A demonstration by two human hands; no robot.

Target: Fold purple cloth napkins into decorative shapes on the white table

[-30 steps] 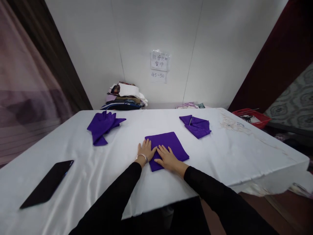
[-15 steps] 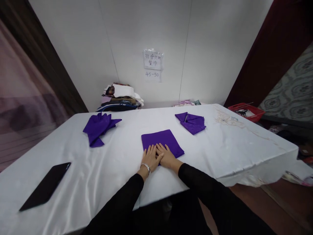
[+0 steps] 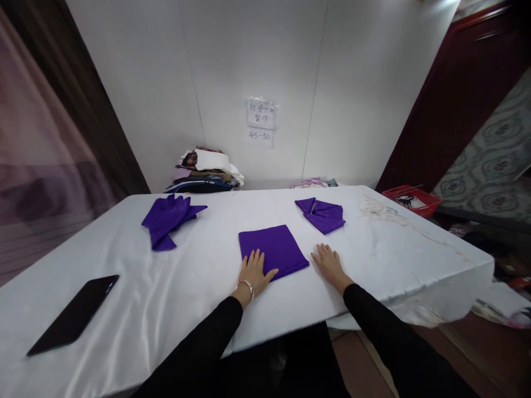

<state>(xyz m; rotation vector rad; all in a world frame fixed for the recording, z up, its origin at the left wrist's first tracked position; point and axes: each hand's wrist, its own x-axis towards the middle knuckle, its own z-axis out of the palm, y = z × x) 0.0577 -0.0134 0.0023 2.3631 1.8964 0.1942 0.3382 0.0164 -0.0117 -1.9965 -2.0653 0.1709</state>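
A purple cloth napkin, folded into a flat square, lies before me on the white tablecloth. My left hand, with a silver bracelet at the wrist, rests open on the napkin's near left corner. To the right of the napkin, my right hand lies open on the tablecloth, apart from the purple cloth. A second purple napkin, folded to a pointed shape, is beyond my right hand. Farther left sits a third purple napkin, gathered into loose pleats.
A black tablet-like slab lies at the left front. Stacked clothes stand behind the table against the wall. Tangled pale cords are at the right, near a red basket. A handwritten sign hangs on the wall.
My right hand has lifted off the square napkin and moved right onto the tablecloth. The left hand stays on the napkin. The view has tilted slightly upward.
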